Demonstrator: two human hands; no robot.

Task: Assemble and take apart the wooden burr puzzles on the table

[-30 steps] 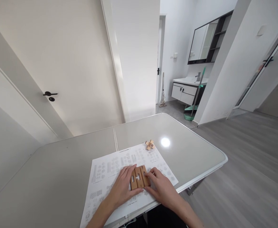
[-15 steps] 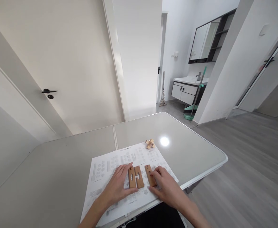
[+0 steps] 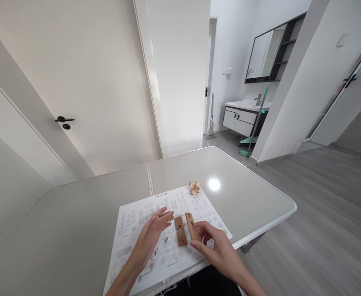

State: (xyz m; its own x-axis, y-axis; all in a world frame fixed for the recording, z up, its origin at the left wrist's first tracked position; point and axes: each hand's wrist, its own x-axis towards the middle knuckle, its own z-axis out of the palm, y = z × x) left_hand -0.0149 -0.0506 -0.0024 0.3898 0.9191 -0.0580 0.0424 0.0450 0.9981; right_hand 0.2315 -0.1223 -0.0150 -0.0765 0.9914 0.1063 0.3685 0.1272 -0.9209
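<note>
My left hand is closed on a wooden puzzle piece, raised off the sheet and mostly seen edge-on. A second flat puzzle piece, with a notch cut into it, lies on the printed sheet between my hands. To its right, my right hand grips a third wooden puzzle piece by its right side, tilted up, a dark mark near its far end. The fingers partly cover both held pieces.
An assembled wooden burr puzzle sits at the sheet's far right corner. The glossy table has a rounded metal edge on the right. Beyond it stand a door, a washbasin cabinet and a green dustpan.
My left hand has picked up the left puzzle piece and turned it on edge. My right hand has tilted its piece and brought it left, closer to the middle one.
</note>
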